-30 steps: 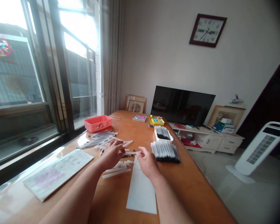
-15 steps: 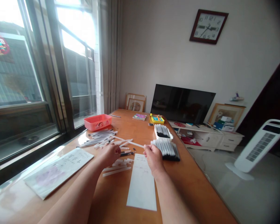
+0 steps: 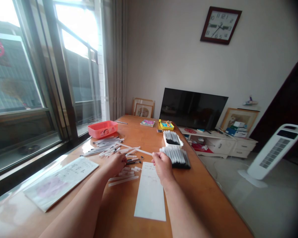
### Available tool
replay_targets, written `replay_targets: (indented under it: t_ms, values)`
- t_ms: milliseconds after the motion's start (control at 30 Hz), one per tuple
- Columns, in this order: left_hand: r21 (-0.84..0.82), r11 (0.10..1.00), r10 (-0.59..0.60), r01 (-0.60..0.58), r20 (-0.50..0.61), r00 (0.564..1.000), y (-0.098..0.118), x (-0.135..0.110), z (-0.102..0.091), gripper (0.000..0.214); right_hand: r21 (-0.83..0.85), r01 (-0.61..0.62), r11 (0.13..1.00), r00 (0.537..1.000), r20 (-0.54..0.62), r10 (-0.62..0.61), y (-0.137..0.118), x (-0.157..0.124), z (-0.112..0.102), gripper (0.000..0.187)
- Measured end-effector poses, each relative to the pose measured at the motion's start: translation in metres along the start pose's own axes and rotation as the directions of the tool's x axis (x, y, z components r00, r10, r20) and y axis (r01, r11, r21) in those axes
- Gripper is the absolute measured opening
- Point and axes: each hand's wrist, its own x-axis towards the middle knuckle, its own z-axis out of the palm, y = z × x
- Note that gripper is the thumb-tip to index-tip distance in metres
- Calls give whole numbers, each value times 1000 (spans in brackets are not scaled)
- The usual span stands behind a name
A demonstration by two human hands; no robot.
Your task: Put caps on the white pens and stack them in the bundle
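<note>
My right hand (image 3: 163,165) pinches the end of a slim white pen barrel (image 3: 144,152), which points left over the table. My left hand (image 3: 116,163) is closed, its fingers curled down among loose pen parts; whatever they grip is hidden. Just right of those fingers lie some black pen pieces (image 3: 134,161). Several frosted white tubes (image 3: 123,180) rest below the left hand. Beyond it spreads a pile of pens (image 3: 106,142). Under the right wrist lies a long white paper slip (image 3: 150,201) with faint writing. A row of clear pens with black ends (image 3: 176,158) sits beside the right hand.
A white box (image 3: 180,144) of more pens stands behind the row. Farther back are a pink basket (image 3: 103,133), a small book (image 3: 147,123) and a yellow box (image 3: 167,126). A writing booklet (image 3: 62,183) lies left. The wooden table's (image 3: 201,195) right edge drops to the floor.
The view has shifted slightly. Both hands stay in nearly the same places, the right one still pinching the white pen barrel and the left one still curled among the pen parts.
</note>
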Motion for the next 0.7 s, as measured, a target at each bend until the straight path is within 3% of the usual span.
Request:
replay_targets:
  t_ms: [367, 700]
  values:
    - [83, 996, -29, 24, 70, 997, 11, -5, -9, 22, -2, 25, 1000, 1000, -17, -25, 7, 5, 0, 34]
    - [101, 995, 12, -16, 45, 999, 7, -5, -3, 21, 34, 21, 999, 1000, -9, -21, 8, 5, -1, 34]
